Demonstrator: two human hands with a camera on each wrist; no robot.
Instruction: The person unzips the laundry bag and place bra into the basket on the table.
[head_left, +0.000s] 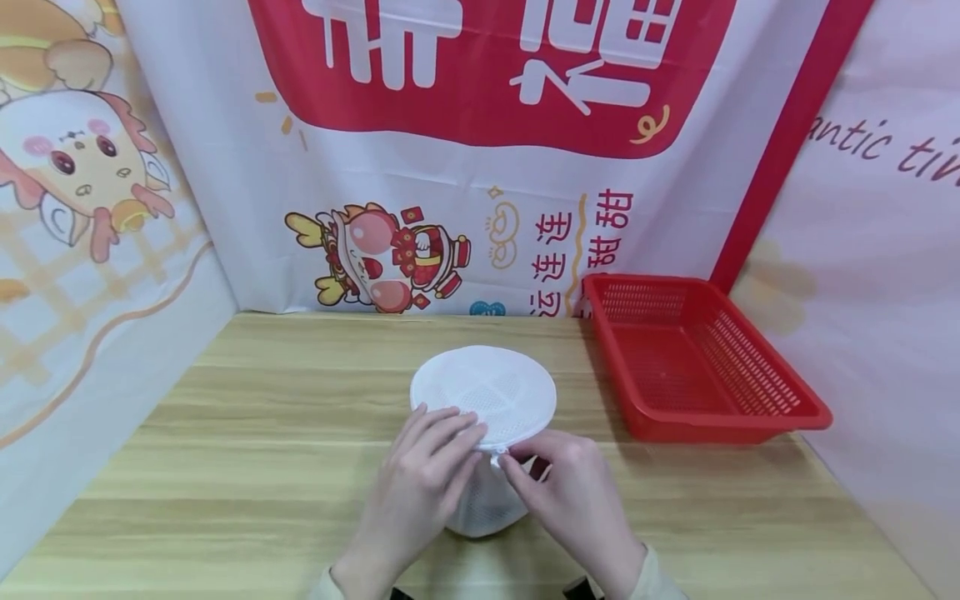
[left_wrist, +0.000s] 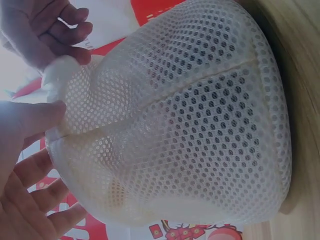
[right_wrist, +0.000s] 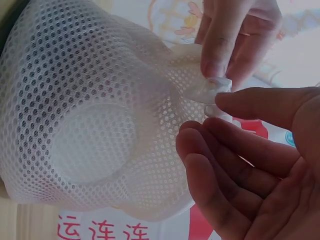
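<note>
White mesh bag (head_left: 482,385), right hand (head_left: 576,482) partly covering zipper (head_left: 497,458)

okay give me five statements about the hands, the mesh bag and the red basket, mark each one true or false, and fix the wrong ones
1. The right hand touches the rim of the mesh bag. True.
2. The mesh bag is black. False: it is white.
3. The left hand has fingers on the bag's round top. True.
4. The bag sits inside the red basket. False: it is on the table.
5. The red basket is left of the bag in the head view. False: it is on the right.
</note>
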